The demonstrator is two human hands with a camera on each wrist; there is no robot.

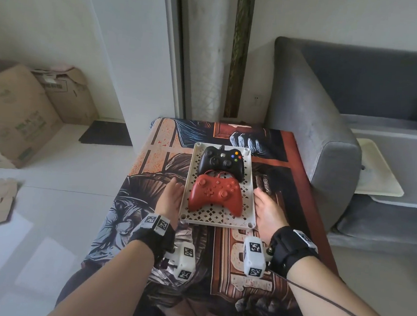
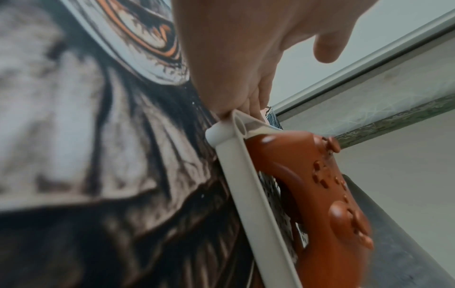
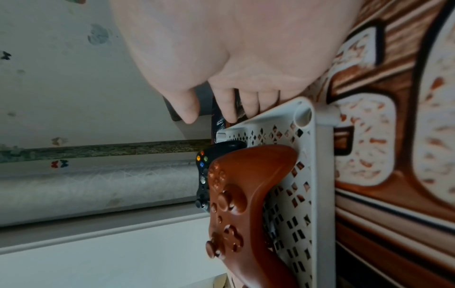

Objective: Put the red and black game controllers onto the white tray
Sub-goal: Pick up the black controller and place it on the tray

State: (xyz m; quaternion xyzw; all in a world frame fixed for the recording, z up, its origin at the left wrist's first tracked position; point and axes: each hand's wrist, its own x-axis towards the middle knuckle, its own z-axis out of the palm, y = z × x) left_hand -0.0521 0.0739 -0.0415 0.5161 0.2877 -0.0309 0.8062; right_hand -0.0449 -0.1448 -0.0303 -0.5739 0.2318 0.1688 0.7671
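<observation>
A white perforated tray (image 1: 219,215) lies on the cloth-covered table. The black controller (image 1: 221,162) rests on its far half, and the red controller (image 1: 215,195) on its near half, its braided cable looping toward the black one. My left hand (image 1: 172,195) lies along the tray's left edge and my right hand (image 1: 266,207) along its right edge. The left wrist view has the left hand (image 2: 234,48) with fingers against the tray (image 2: 248,185) rim beside the red controller (image 2: 320,185). In the right wrist view the right hand (image 3: 234,48) fingers stretch to the tray (image 3: 322,175) edge.
A printed cloth (image 1: 149,203) covers the small table. A grey sofa (image 1: 330,117) stands close on the right with a white mat (image 1: 375,176) on its seat. Cardboard boxes (image 1: 19,113) sit on the floor at the left.
</observation>
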